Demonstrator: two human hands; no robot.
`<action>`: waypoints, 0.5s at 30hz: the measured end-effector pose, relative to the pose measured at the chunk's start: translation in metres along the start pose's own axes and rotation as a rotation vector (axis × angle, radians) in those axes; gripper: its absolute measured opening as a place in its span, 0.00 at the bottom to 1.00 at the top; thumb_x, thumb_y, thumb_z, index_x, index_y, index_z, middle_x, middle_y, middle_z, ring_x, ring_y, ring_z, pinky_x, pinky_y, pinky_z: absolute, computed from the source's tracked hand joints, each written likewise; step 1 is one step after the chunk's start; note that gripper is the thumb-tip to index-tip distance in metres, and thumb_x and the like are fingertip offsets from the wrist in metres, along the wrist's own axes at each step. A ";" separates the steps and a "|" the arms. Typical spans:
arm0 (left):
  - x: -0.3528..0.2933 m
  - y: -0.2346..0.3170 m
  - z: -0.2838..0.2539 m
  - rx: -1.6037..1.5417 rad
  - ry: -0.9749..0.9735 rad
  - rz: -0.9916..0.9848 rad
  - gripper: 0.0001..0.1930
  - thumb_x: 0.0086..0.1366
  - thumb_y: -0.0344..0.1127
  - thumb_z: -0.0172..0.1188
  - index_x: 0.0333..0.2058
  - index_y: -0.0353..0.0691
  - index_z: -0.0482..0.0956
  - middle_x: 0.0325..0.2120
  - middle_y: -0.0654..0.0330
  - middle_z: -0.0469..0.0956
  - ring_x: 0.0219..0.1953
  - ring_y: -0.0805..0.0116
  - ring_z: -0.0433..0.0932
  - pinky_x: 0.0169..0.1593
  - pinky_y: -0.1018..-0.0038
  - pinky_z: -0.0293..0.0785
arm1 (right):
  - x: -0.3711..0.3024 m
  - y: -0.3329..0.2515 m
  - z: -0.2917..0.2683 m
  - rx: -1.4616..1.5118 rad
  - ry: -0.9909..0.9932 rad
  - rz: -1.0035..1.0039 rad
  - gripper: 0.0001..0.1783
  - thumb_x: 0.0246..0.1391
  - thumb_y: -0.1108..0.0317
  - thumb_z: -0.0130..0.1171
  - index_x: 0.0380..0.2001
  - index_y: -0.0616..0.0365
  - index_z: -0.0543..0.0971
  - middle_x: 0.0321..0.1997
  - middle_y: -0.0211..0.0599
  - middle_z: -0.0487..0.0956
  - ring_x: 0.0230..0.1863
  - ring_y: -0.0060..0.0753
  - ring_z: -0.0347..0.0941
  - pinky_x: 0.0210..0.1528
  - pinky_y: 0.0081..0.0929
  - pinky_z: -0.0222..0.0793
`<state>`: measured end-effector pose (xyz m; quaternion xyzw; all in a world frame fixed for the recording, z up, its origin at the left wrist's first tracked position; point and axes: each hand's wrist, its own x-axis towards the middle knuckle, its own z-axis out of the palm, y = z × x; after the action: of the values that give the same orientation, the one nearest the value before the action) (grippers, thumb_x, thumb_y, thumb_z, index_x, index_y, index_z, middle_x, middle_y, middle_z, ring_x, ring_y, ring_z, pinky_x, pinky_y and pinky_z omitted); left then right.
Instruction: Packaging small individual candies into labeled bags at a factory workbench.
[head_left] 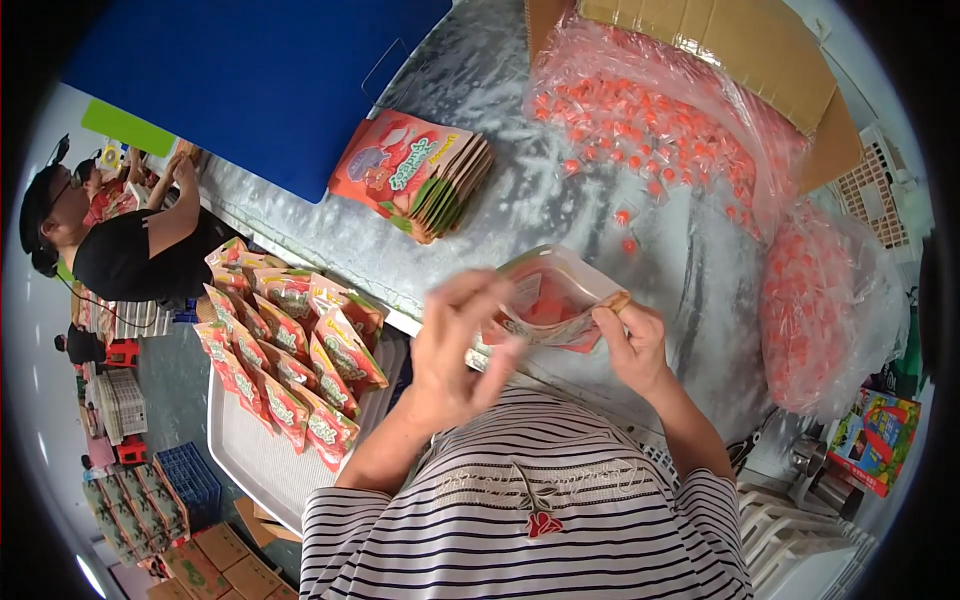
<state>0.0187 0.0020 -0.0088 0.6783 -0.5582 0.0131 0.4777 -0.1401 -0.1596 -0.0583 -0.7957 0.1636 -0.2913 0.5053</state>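
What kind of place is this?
Probably a small sweets-packing workshop: both hands hold an open pouch, filled pouches line a tray, and clear bags of red sweets lie on the table.

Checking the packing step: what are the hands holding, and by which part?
Both hands hold one red pouch: the right hand pinches its right edge near the opening, the left hand, blurred, is at its left side.
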 end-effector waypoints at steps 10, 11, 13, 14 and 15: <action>-0.012 -0.040 0.019 -0.512 -0.055 -0.459 0.10 0.67 0.31 0.56 0.29 0.31 0.77 0.27 0.62 0.72 0.30 0.76 0.68 0.36 0.80 0.66 | -0.002 0.007 0.009 0.208 0.075 0.169 0.09 0.60 0.71 0.56 0.28 0.66 0.77 0.22 0.23 0.73 0.24 0.12 0.62 0.26 0.16 0.59; -0.012 -0.038 0.021 -0.483 -0.049 -0.447 0.09 0.66 0.31 0.57 0.29 0.31 0.78 0.26 0.62 0.73 0.29 0.75 0.69 0.36 0.79 0.66 | -0.001 0.006 0.011 0.240 0.127 0.167 0.08 0.59 0.72 0.57 0.30 0.67 0.78 0.23 0.24 0.75 0.25 0.12 0.64 0.26 0.15 0.61; -0.013 -0.039 0.021 -0.454 -0.041 -0.437 0.09 0.65 0.32 0.57 0.29 0.32 0.79 0.25 0.61 0.74 0.29 0.74 0.70 0.36 0.78 0.66 | 0.000 0.009 0.011 0.235 0.158 0.165 0.08 0.59 0.72 0.57 0.31 0.67 0.79 0.25 0.24 0.76 0.26 0.12 0.65 0.28 0.14 0.62; -0.015 -0.039 0.021 -0.516 0.001 -0.501 0.09 0.66 0.31 0.57 0.29 0.31 0.79 0.24 0.62 0.74 0.28 0.75 0.69 0.35 0.79 0.66 | 0.001 0.011 0.011 0.234 0.191 0.163 0.08 0.59 0.72 0.57 0.32 0.66 0.80 0.26 0.24 0.78 0.27 0.12 0.66 0.29 0.14 0.63; -0.016 -0.040 0.020 -0.577 0.044 -0.565 0.09 0.66 0.31 0.57 0.29 0.31 0.79 0.23 0.63 0.73 0.28 0.76 0.69 0.35 0.80 0.65 | 0.002 0.013 0.011 0.232 0.187 0.164 0.08 0.59 0.72 0.57 0.32 0.66 0.80 0.26 0.24 0.78 0.27 0.12 0.66 0.29 0.14 0.63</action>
<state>0.0333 -0.0025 -0.0544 0.6427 -0.3204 -0.2614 0.6449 -0.1314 -0.1587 -0.0725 -0.6853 0.2395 -0.3388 0.5985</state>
